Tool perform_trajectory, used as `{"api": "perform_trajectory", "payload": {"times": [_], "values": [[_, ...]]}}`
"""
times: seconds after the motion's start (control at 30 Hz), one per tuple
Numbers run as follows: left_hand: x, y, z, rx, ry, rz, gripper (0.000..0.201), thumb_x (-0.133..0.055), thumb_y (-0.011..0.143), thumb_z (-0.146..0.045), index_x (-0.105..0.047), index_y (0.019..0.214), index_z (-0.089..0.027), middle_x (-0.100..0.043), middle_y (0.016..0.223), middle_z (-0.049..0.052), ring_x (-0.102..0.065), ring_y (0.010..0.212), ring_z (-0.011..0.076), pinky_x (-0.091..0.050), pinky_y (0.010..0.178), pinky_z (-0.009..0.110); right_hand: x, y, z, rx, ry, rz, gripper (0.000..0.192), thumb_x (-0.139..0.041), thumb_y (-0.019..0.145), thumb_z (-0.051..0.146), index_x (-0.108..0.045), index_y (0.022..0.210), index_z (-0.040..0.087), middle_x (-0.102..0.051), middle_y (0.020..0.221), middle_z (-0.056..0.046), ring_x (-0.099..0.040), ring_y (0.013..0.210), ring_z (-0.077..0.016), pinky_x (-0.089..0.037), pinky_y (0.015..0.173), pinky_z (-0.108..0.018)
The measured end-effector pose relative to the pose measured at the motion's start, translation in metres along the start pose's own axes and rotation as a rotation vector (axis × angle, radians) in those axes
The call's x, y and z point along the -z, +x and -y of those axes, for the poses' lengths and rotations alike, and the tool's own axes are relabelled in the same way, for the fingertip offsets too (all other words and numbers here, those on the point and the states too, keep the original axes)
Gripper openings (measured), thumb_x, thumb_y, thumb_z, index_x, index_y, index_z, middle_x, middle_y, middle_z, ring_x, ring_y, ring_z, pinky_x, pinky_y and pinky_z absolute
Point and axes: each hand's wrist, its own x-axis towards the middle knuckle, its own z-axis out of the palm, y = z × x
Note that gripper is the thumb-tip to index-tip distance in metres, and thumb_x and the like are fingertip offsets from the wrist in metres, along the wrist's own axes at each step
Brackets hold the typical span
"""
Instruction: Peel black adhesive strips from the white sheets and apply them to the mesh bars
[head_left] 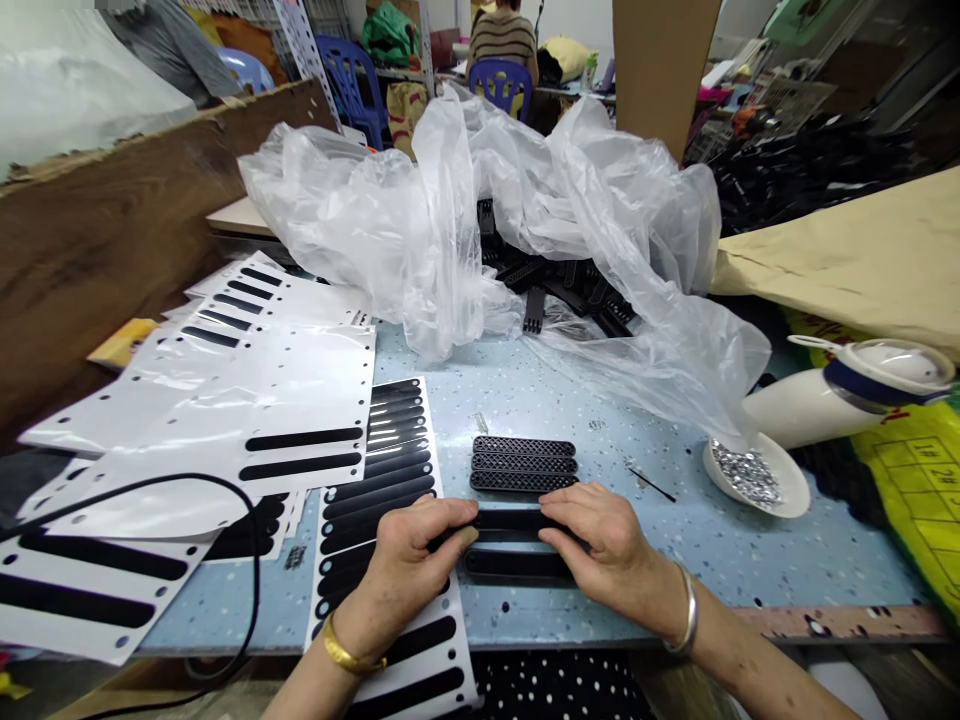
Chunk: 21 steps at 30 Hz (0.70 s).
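Stretched between my two hands is a narrow black strip [511, 521]. My left hand [416, 548] pinches its left end between thumb and fingers, and my right hand [600, 535] has closed on the right end. Just below it, a black rounded plastic bar [516, 565] lies on the table, its right end partly covered by my right thumb. Behind my hands sit several black bars with a lattice surface [523, 465], side by side. Under my left forearm is a white sheet of black rounded stickers [379, 510], with bare white slots near its lower end.
More sticker sheets [300, 380] overlap at left, crossed by a black cable [255, 560]. Behind, a clear plastic bag [442, 230] spills black plastic parts [574, 285]. At right are a bowl of small silvery pieces [750, 475] and a white bottle [810, 400]. Another person [504, 45] sits far back.
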Motion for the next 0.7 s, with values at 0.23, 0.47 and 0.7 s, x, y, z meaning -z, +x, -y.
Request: {"api": "perform_trajectory", "payload": {"times": [0.23, 0.47, 0.7], "values": [[0.0014, -0.0003, 0.0008, 0.086, 0.092, 0.006, 0.018, -0.065, 0.08, -0.018, -0.072, 0.096, -0.02, -0.074, 0.08, 0.004, -0.068, 0.068, 0.0169, -0.056, 0.065, 0.029, 0.0006, -0.0001, -0.0007, 0.0, 0.023, -0.001, 0.013, -0.061, 0.082, 0.012, -0.071, 0.091, 0.014, -0.073, 0.089, -0.009, -0.066, 0.076, -0.0211, -0.053, 0.071, -0.038], [0.0025, 0.0011, -0.0003, 0.079, 0.085, 0.011, 0.019, -0.064, 0.079, -0.019, -0.072, 0.097, -0.02, -0.073, 0.077, 0.003, -0.066, 0.066, 0.0159, -0.054, 0.063, 0.027, 0.0012, 0.0007, -0.0008, -0.002, 0.034, -0.011, 0.014, -0.06, 0.084, 0.015, -0.072, 0.092, 0.016, -0.073, 0.087, -0.009, -0.067, 0.075, -0.0207, -0.054, 0.07, -0.037], [0.0016, 0.0009, 0.0015, 0.09, 0.087, 0.018, 0.019, -0.065, 0.078, -0.019, -0.072, 0.096, -0.019, -0.072, 0.076, 0.002, -0.066, 0.066, 0.0159, -0.053, 0.062, 0.027, 0.0035, 0.0013, -0.0011, -0.015, 0.054, -0.034, 0.014, -0.06, 0.084, 0.017, -0.073, 0.09, 0.017, -0.074, 0.084, -0.008, -0.068, 0.074, -0.0201, -0.056, 0.067, -0.035]]}}
